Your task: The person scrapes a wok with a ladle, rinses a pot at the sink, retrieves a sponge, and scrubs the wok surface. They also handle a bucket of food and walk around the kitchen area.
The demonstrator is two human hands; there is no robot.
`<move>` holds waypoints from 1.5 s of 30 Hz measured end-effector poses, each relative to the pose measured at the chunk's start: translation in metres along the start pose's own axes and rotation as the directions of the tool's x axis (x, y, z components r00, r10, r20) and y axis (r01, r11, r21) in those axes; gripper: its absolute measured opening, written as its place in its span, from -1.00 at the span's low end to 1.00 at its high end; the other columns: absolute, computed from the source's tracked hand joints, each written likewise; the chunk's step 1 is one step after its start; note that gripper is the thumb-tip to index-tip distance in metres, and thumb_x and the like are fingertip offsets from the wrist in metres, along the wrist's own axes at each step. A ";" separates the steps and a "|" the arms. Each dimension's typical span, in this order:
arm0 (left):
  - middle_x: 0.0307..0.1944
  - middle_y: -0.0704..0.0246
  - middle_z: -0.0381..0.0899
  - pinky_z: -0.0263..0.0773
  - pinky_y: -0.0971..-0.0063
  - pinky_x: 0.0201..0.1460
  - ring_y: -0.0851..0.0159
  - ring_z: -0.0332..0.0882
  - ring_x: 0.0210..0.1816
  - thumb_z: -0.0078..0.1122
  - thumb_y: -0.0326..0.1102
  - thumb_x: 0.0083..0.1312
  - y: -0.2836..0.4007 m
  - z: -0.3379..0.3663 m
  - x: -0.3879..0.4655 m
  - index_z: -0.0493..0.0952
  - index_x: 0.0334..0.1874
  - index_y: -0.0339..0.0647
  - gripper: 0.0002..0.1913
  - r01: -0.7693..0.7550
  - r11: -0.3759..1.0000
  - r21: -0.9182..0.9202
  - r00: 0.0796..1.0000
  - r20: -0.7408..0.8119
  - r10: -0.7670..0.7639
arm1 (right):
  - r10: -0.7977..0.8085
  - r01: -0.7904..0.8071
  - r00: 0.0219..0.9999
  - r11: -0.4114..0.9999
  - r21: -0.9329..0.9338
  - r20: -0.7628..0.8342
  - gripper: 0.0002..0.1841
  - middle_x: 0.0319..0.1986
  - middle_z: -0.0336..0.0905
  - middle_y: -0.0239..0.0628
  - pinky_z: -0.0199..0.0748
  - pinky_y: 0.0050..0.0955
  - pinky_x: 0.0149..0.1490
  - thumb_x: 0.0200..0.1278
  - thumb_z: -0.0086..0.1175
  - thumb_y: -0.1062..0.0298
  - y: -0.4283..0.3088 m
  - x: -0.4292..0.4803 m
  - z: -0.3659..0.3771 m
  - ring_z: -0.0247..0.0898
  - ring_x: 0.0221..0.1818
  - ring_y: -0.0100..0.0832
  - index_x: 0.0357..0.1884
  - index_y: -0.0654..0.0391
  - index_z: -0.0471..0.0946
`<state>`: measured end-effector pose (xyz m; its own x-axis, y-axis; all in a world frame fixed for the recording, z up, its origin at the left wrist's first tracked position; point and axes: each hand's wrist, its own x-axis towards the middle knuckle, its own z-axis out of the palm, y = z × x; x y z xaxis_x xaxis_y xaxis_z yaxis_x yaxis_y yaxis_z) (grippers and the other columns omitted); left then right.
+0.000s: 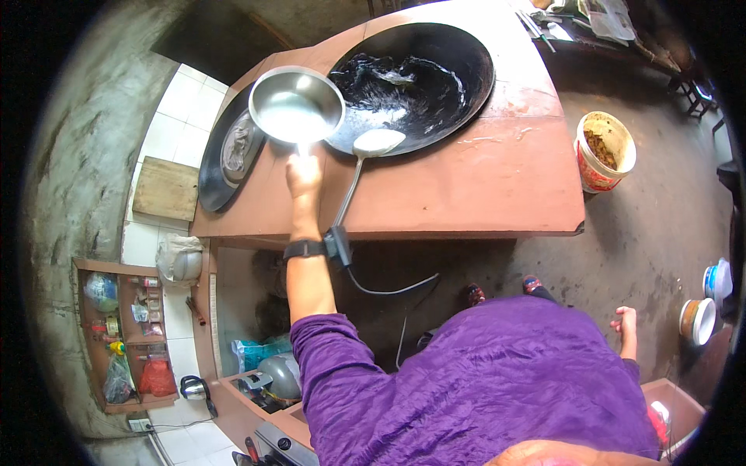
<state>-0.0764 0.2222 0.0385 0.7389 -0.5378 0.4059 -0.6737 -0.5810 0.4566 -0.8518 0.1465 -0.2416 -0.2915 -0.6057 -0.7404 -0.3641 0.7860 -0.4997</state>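
My left hand (304,175) grips the handle of a round stainless-steel pan (297,105), held over the brick-coloured counter between two woks. The pan's inside is bright with glare, so its contents are hard to tell. Beyond it, a large black wok (431,131) set into the counter holds clear, rippling liquid (402,87). A metal wok spatula (377,143) rests on the wok's near rim, its long handle pointing towards me. My right hand (625,322) hangs at my side over the floor, loosely curled and holding nothing.
A second wok (213,180) with a grey cloth (238,143) sits at the left, near a wooden board (166,187). A bucket of scraps (606,151) stands on the floor by the counter's right edge. Left are wall shelves (125,335) and an electric kettle (195,388).
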 end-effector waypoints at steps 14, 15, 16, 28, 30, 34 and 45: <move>-0.56 0.28 0.45 0.25 0.55 -0.71 0.37 0.41 -0.65 -0.03 -0.27 0.21 -0.171 -0.032 -0.043 0.40 -0.34 -0.29 -0.81 0.688 0.298 -0.662 0.699 0.492 -0.519 | -0.111 0.119 0.992 0.977 -0.179 0.054 -0.74 -0.80 0.36 -0.07 0.03 -0.52 -0.77 0.02 -0.32 0.26 -0.041 -0.014 0.052 0.25 -0.83 -0.35 -0.37 0.13 0.40; -0.52 0.26 0.48 0.27 0.54 -0.69 0.36 0.44 -0.63 -0.03 -0.25 0.22 -0.174 -0.027 -0.044 0.41 -0.33 -0.29 -0.80 0.691 0.376 -0.617 0.706 0.467 -0.532 | -0.149 0.162 0.985 0.972 -0.167 0.087 -0.73 -0.78 0.37 -0.04 0.03 -0.50 -0.77 0.03 -0.33 0.24 -0.048 -0.014 0.057 0.20 -0.85 -0.36 -0.37 0.13 0.40; -0.37 0.17 0.51 0.39 0.38 -0.55 0.22 0.50 -0.47 -0.05 -0.26 0.21 -0.175 -0.025 -0.045 0.41 -0.24 -0.32 -0.77 0.702 0.466 -0.539 0.708 0.458 -0.538 | -0.167 0.178 0.983 0.971 -0.158 0.077 -0.71 -0.77 0.39 -0.01 0.03 -0.49 -0.78 0.03 -0.34 0.22 -0.054 -0.015 0.063 0.15 -0.87 -0.36 -0.37 0.12 0.40; -0.09 0.15 0.42 0.30 0.22 -0.03 0.06 0.40 -0.05 0.11 -0.16 0.11 -0.103 -0.061 -0.140 0.38 -0.07 -0.22 -0.61 -0.045 0.984 0.170 0.891 0.453 -0.037 | 0.004 0.012 0.998 0.971 -0.237 0.068 -0.73 -0.75 0.43 0.03 0.04 -0.45 -0.73 -0.01 -0.30 0.24 -0.054 -0.046 0.090 0.11 -0.87 -0.38 -0.38 0.10 0.43; -0.13 0.11 0.43 0.31 0.18 -0.07 0.00 0.40 -0.08 0.08 -0.16 0.13 -0.105 -0.049 -0.146 0.36 -0.07 -0.21 -0.62 -0.043 0.980 0.192 0.855 0.514 -0.064 | -0.043 0.070 0.992 0.970 -0.234 0.116 -0.73 -0.74 0.43 0.04 0.04 -0.45 -0.74 -0.01 -0.30 0.24 -0.055 -0.044 0.093 0.12 -0.87 -0.38 -0.38 0.09 0.43; -0.35 0.08 0.48 0.36 0.15 -0.26 -0.09 0.45 -0.29 -0.04 -0.25 0.20 -0.119 -0.035 -0.148 0.36 -0.19 -0.22 -0.78 -0.009 0.999 0.047 0.891 0.455 -0.014 | -0.096 0.124 0.987 0.968 -0.218 0.132 -0.73 -0.75 0.43 0.04 0.03 -0.45 -0.74 -0.02 -0.30 0.24 -0.063 -0.044 0.099 0.14 -0.87 -0.37 -0.38 0.10 0.43; -0.33 0.13 0.48 0.38 0.18 -0.21 -0.01 0.47 -0.26 -0.04 -0.25 0.21 -0.158 -0.008 -0.096 0.36 -0.26 -0.23 -0.81 0.033 0.883 0.468 0.983 0.145 -0.113 | -0.217 0.216 0.976 0.965 -0.151 0.009 -0.75 -0.75 0.40 -0.12 -0.02 -0.54 -0.80 0.03 -0.31 0.33 -0.104 -0.042 0.064 0.08 -0.90 -0.47 -0.37 0.08 0.45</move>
<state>-0.0409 0.3704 -0.0656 0.8012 -0.5516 0.2322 -0.5755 -0.8165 0.0463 -0.7450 0.0981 -0.1868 -0.1978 -0.7607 -0.6182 -0.5477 0.6088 -0.5739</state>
